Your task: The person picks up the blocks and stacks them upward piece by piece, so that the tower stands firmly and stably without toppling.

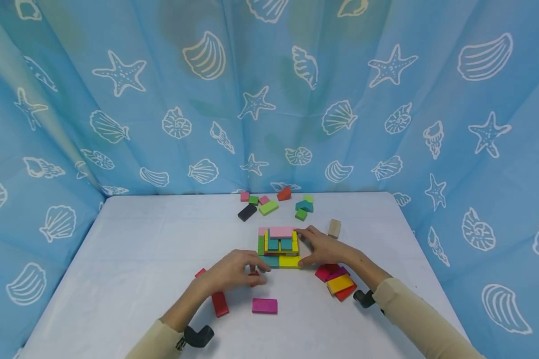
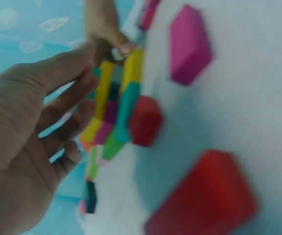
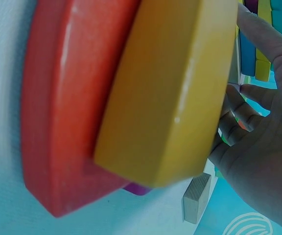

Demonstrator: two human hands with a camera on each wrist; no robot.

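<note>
A layered structure of wooden blocks [image 1: 280, 246] in yellow, teal, green and pink stands near the middle of the table. My left hand [image 1: 238, 269] hovers at its front left, fingers loosely bent with nothing between them. Below that hand a small red block [image 2: 147, 121] sits close to the structure's front. My right hand [image 1: 322, 248] is spread along the structure's right side. Its thumb is at the front yellow block [image 1: 289, 262] and its forefinger near the top pink block [image 1: 281, 233]. Whether the other right fingers touch the structure is hidden.
A pile of red, purple and yellow blocks [image 1: 340, 284] lies under my right wrist. Nearer me lie a magenta block [image 1: 264, 306] and a red block [image 1: 220, 304]. A plain wooden block [image 1: 334, 228] stands right of the structure. Several loose blocks, including a black one [image 1: 247, 213], lie behind.
</note>
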